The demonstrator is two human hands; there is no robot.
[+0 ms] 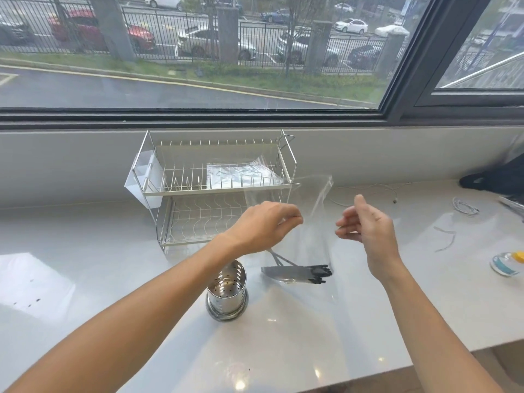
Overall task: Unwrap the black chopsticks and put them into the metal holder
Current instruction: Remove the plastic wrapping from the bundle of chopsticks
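Clear plastic wrapping hangs pinched in the curled fingertips of the left hand, held up over the counter; the right hand hovers just beside the film with loosely spread fingers, gripping nothing. Black chopsticks lie bundled on the counter below the film, near its middle. Just left of them the perforated metal holder stands upright. Behind, toward the counter's back edge, sits a wire dish rack.
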